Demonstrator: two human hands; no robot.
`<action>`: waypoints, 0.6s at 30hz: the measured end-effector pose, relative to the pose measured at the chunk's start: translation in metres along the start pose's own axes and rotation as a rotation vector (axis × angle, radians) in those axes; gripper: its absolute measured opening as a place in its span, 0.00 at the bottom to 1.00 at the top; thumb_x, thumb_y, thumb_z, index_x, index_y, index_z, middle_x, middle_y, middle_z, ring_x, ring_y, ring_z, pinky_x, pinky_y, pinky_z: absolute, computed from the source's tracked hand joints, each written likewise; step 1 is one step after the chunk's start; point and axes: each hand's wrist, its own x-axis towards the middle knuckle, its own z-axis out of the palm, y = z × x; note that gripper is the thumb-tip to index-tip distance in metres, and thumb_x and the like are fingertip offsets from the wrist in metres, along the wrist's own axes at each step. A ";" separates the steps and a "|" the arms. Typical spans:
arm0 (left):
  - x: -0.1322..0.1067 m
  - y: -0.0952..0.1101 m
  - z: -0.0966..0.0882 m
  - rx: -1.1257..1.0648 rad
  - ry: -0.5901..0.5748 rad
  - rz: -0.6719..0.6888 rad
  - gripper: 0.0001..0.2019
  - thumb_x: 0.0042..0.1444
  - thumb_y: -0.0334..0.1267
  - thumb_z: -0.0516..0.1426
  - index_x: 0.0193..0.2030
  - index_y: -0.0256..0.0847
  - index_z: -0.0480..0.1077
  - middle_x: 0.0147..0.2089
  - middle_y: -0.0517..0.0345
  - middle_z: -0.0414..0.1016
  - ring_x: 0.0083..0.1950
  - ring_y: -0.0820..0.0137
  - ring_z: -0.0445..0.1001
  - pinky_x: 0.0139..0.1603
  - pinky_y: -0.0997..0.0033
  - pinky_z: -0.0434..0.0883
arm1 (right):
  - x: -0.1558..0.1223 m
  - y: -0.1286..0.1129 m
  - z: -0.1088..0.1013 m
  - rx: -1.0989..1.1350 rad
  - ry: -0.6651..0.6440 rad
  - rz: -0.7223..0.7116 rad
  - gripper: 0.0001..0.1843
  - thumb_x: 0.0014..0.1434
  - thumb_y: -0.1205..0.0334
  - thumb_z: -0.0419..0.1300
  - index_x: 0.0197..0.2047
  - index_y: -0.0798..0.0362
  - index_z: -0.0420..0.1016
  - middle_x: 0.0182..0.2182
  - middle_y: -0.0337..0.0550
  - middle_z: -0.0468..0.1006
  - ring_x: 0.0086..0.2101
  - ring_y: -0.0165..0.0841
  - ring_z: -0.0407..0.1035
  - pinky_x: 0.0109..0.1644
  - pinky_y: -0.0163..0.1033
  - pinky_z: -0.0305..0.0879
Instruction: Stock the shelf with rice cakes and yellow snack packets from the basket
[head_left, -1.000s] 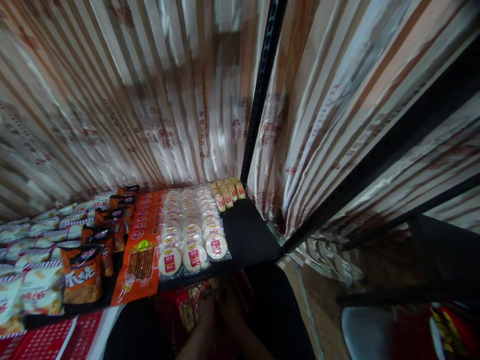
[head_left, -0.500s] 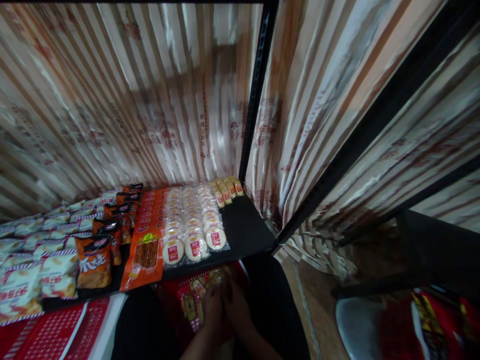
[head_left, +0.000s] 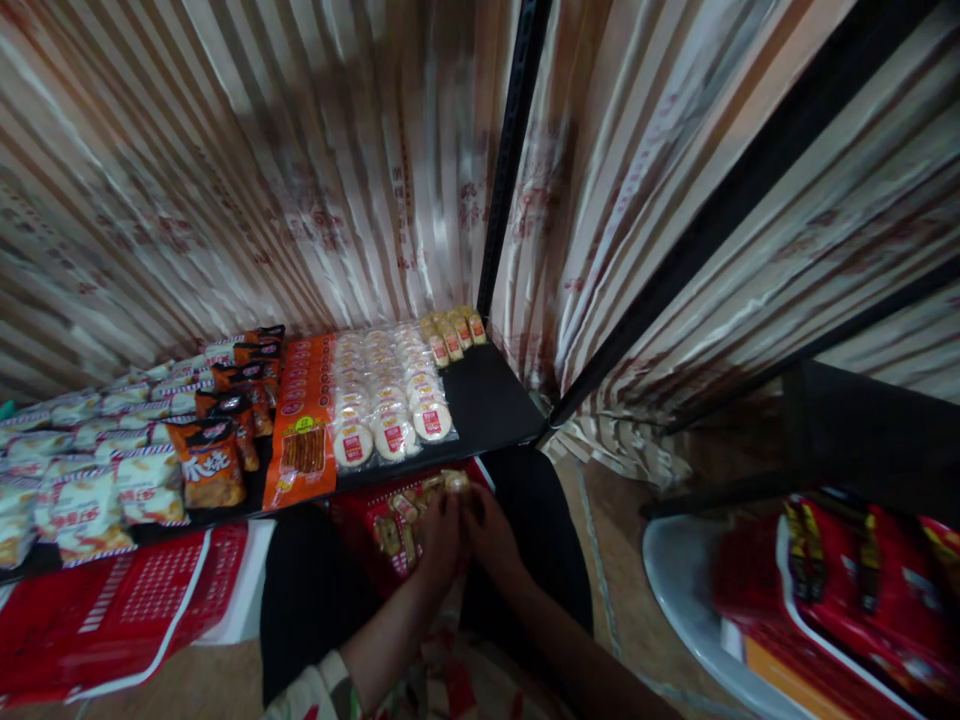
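Observation:
My left hand (head_left: pixel 440 528) and my right hand (head_left: pixel 487 528) are close together above a red basket (head_left: pixel 360 512) between my knees. Between their fingertips they pinch a small wrapped snack (head_left: pixel 455 482), pale gold in clear film. Several similar snacks (head_left: pixel 388 535) lie loose in the basket, left of my left hand. On the black shelf (head_left: pixel 487 405) in front, matching small packs (head_left: pixel 454 343) stand in short rows at the back corner. Beside them are rows of round white rice crackers (head_left: pixel 394 435) in clear wrap.
Left of the crackers lie an orange snack bag (head_left: pixel 300 440), brown-orange bags (head_left: pixel 208 465) and several white bags (head_left: pixel 86 510). Another red basket (head_left: pixel 142 600) is below left. Black metal posts (head_left: pixel 510 150) frame the shelf before a striped curtain (head_left: pixel 300 170). A pale stool (head_left: pixel 675 570) holds red packages at right.
The view has tipped downward, so the shelf sits higher and more of my arms shows. Both hands have lifted slightly out of the basket, and the wrapped snack between them now shows plainly.

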 end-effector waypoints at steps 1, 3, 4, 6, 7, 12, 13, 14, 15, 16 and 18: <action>-0.002 0.006 0.000 0.001 -0.011 0.018 0.12 0.55 0.37 0.48 0.42 0.36 0.67 0.47 0.42 0.72 0.48 0.63 0.70 0.51 0.67 0.63 | 0.000 -0.002 -0.002 0.016 -0.001 -0.013 0.22 0.51 0.59 0.52 0.49 0.55 0.68 0.48 0.51 0.73 0.48 0.40 0.68 0.56 0.45 0.61; -0.003 0.013 0.000 -0.001 -0.021 0.041 0.11 0.55 0.37 0.48 0.41 0.36 0.67 0.45 0.43 0.72 0.46 0.63 0.70 0.49 0.67 0.64 | 0.001 -0.007 -0.005 0.063 0.003 -0.029 0.20 0.51 0.59 0.53 0.48 0.53 0.68 0.46 0.48 0.74 0.46 0.39 0.69 0.54 0.45 0.62; -0.003 0.014 0.000 0.001 -0.009 0.047 0.11 0.55 0.36 0.48 0.41 0.36 0.68 0.45 0.44 0.72 0.46 0.64 0.70 0.49 0.67 0.64 | 0.001 -0.009 -0.006 0.091 -0.003 -0.034 0.20 0.51 0.59 0.53 0.48 0.52 0.67 0.45 0.47 0.75 0.46 0.38 0.69 0.54 0.45 0.63; -0.002 0.016 0.000 -0.021 0.004 0.067 0.10 0.54 0.35 0.48 0.40 0.37 0.68 0.44 0.46 0.73 0.46 0.65 0.70 0.49 0.67 0.64 | 0.000 -0.013 -0.008 0.132 -0.008 -0.045 0.20 0.52 0.59 0.53 0.48 0.53 0.67 0.45 0.47 0.75 0.45 0.38 0.70 0.53 0.45 0.63; -0.001 0.016 0.000 -0.047 0.005 0.077 0.10 0.54 0.34 0.49 0.39 0.37 0.69 0.44 0.47 0.73 0.46 0.65 0.70 0.49 0.68 0.65 | 0.000 -0.015 -0.009 0.142 -0.007 -0.052 0.20 0.52 0.60 0.53 0.49 0.53 0.66 0.45 0.47 0.75 0.45 0.38 0.70 0.53 0.45 0.63; 0.000 0.020 0.001 -0.234 -0.038 0.097 0.10 0.52 0.32 0.51 0.40 0.37 0.70 0.42 0.50 0.75 0.44 0.67 0.72 0.47 0.69 0.67 | 0.003 -0.021 -0.014 0.145 0.012 -0.068 0.19 0.52 0.60 0.54 0.48 0.52 0.67 0.44 0.46 0.76 0.45 0.37 0.70 0.53 0.46 0.64; -0.001 0.022 0.001 -0.256 -0.051 0.095 0.10 0.52 0.32 0.52 0.41 0.37 0.70 0.42 0.50 0.75 0.43 0.68 0.73 0.46 0.69 0.67 | 0.005 -0.021 -0.014 0.145 0.011 -0.068 0.19 0.52 0.60 0.55 0.48 0.52 0.67 0.43 0.46 0.76 0.44 0.37 0.70 0.52 0.45 0.64; -0.001 0.025 0.001 -0.276 -0.059 0.093 0.10 0.51 0.32 0.53 0.40 0.36 0.70 0.42 0.50 0.75 0.42 0.68 0.73 0.46 0.69 0.67 | 0.007 -0.021 -0.015 0.146 0.010 -0.068 0.19 0.52 0.60 0.55 0.48 0.52 0.67 0.43 0.45 0.76 0.43 0.37 0.71 0.52 0.45 0.65; -0.002 0.029 0.000 -0.294 -0.062 0.088 0.10 0.51 0.33 0.54 0.40 0.36 0.70 0.41 0.50 0.76 0.42 0.68 0.74 0.45 0.70 0.68 | 0.009 -0.022 -0.015 0.149 0.012 -0.070 0.18 0.52 0.59 0.55 0.47 0.52 0.68 0.42 0.45 0.76 0.42 0.36 0.71 0.51 0.45 0.65; -0.002 0.032 0.000 -0.310 -0.060 0.082 0.10 0.50 0.34 0.55 0.40 0.36 0.70 0.41 0.50 0.76 0.41 0.68 0.74 0.45 0.70 0.68 | 0.011 -0.022 -0.015 0.157 0.015 -0.073 0.18 0.52 0.58 0.55 0.47 0.52 0.68 0.42 0.45 0.77 0.42 0.36 0.71 0.50 0.44 0.66; -0.002 0.040 -0.002 -0.341 -0.047 0.071 0.11 0.49 0.36 0.58 0.39 0.35 0.70 0.39 0.50 0.76 0.40 0.68 0.74 0.44 0.71 0.68 | 0.015 -0.024 -0.015 0.188 0.023 -0.080 0.18 0.51 0.57 0.56 0.46 0.52 0.69 0.40 0.44 0.77 0.41 0.35 0.72 0.48 0.43 0.67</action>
